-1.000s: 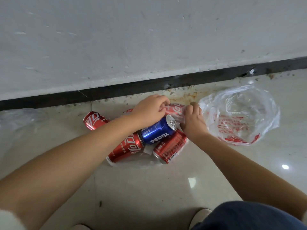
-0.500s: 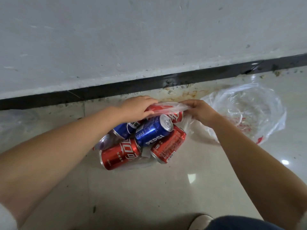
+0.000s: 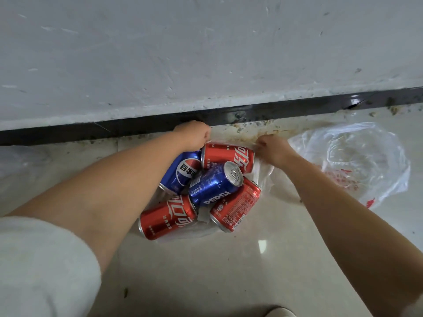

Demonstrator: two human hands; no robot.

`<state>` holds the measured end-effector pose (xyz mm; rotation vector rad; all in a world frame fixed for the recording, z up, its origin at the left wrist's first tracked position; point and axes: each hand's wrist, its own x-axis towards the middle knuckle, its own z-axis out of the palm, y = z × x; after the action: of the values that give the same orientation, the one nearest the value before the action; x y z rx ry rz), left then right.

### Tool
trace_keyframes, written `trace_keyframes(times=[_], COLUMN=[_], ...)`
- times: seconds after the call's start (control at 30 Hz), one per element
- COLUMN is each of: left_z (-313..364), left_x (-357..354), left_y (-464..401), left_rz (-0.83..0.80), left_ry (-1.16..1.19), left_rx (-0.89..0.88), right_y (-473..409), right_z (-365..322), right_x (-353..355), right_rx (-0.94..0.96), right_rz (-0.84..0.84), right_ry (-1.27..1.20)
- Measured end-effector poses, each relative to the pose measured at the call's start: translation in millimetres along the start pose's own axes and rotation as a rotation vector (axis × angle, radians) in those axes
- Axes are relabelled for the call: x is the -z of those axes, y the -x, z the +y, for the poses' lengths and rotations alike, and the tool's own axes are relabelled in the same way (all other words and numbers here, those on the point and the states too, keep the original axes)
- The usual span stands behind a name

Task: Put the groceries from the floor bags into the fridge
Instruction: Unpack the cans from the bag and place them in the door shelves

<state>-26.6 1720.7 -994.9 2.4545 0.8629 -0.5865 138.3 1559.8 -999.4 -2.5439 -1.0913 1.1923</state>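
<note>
Several soda cans lie bunched in a clear plastic bag (image 3: pixel 264 177) on the floor: a red Coca-Cola can (image 3: pixel 227 156) at the back, two blue Pepsi cans (image 3: pixel 215 184) (image 3: pixel 180 171) in the middle, and two red cans (image 3: pixel 168 217) (image 3: pixel 235 205) at the front. My left hand (image 3: pixel 194 135) pinches the bag's far edge at the left. My right hand (image 3: pixel 272 147) pinches the same edge at the right. Both hands are raised just beyond the cans, near the wall.
A second clear plastic bag with red print (image 3: pixel 357 161) lies crumpled to the right. A black skirting strip (image 3: pixel 274 110) runs along the grey wall right behind the hands. Another clear bag (image 3: pixel 20 163) shows faintly at the far left. A shoe tip (image 3: pixel 280 312) is at the bottom.
Both hands have moved apart and toward the wall, pulling the bag's edge up. The cans have gathered closer together inside the bag, and a second Pepsi can has come into view.
</note>
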Motion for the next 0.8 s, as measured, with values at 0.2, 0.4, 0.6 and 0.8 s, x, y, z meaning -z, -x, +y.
trace_keyframes(times=[0.2,0.4,0.6,0.8], left_z=[-22,-52,-80,-145], left_x=[-2,-17,-19,11], left_y=[51,72,56,158], left_rz=[0.072,0.044,0.037,0.170], left_ry=[0.408,0.219,-0.012,0.058], left_rx=[0.069,0.099,0.193,0.267], right_y=[14,32,21,35], right_z=[1,-47,-74,-103], right_x=[-7,9,7,12], right_rx=[-0.017,0.361,0.308,0.332], right_rz=[0.091,0.230,-0.230,0.111], right_ry=[0.214,0.224,0.344,0.275])
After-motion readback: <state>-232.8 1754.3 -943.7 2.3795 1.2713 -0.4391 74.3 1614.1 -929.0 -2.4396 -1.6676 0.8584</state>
